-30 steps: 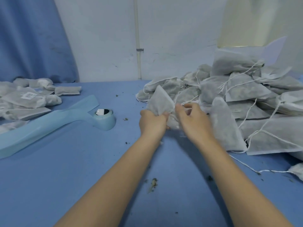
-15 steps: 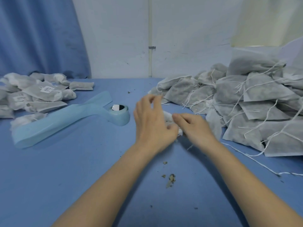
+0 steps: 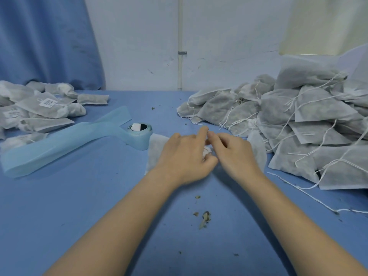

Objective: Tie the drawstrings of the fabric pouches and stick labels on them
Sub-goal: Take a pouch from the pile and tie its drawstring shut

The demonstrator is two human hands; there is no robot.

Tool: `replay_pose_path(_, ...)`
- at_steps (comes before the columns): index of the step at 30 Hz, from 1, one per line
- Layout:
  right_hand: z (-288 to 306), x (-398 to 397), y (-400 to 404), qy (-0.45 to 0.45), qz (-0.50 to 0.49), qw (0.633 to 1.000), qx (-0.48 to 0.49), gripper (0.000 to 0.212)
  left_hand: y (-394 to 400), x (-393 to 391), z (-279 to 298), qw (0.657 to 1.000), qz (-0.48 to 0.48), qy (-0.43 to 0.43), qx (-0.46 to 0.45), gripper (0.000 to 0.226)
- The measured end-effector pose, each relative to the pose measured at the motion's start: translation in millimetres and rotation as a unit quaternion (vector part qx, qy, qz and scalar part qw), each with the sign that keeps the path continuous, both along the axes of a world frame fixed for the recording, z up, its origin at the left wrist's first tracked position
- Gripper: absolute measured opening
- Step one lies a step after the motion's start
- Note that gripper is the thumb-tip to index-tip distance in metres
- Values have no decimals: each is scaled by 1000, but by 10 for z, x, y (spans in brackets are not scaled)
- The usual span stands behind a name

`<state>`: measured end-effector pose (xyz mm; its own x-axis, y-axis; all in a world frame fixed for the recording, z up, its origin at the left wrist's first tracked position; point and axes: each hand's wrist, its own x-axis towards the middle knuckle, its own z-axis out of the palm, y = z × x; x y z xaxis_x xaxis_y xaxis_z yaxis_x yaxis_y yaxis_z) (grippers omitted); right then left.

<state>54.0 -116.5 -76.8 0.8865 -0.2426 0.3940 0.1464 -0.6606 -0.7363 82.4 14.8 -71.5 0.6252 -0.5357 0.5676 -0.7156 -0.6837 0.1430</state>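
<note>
A grey-white fabric pouch (image 3: 154, 150) lies flat on the blue table under both hands, mostly hidden by them. My left hand (image 3: 184, 156) lies over the pouch with its fingers curled at the gathered neck. My right hand (image 3: 233, 152) meets it there, fingertips pinching at the pouch's drawstring, which is too small to make out clearly. The light blue label roll (image 3: 139, 134) stands just left of the pouch, and its backing strip (image 3: 65, 144) trails away to the left.
A large heap of untied pouches (image 3: 298, 124) with loose white strings fills the right side. A pile of tied, labelled pouches (image 3: 41, 108) lies at the far left. Dried herb crumbs (image 3: 204, 218) dot the table in front of me. One stray string (image 3: 310, 198) runs toward the right edge.
The pouch was pulled out of the right heap and brought down flat onto the table in front of the label roll. Both hands have closed in over its neck.
</note>
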Motion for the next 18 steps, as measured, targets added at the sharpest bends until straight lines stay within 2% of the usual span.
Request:
replay_pose_path(2,16,12,-34,-11,-22,1000,18,31,50,28,-12,999,29,8,20,47)
replay_pose_path(5,27,7,-55,-6,-35,999,19,41,140,60,0,998,34,8,46,35)
replay_pose_path(9,53,1,-5,27,-55,996,72,50,198,99,-25,992,-50,99,-58,26)
replay_pose_path(12,101,-20,45,84,-51,973,210,50,177,72,-27,959,-96,213,-160,14)
replay_pose_path(14,118,-42,56,123,6,929,349,48,166,52,-18,932,-112,259,-230,19)
replay_pose_path(16,126,-49,50,140,89,852,496,43,172,55,5,907,-120,286,-285,20)
replay_pose_path(18,135,-59,83,129,152,777,597,26,185,64,27,885,-120,302,-333,17)
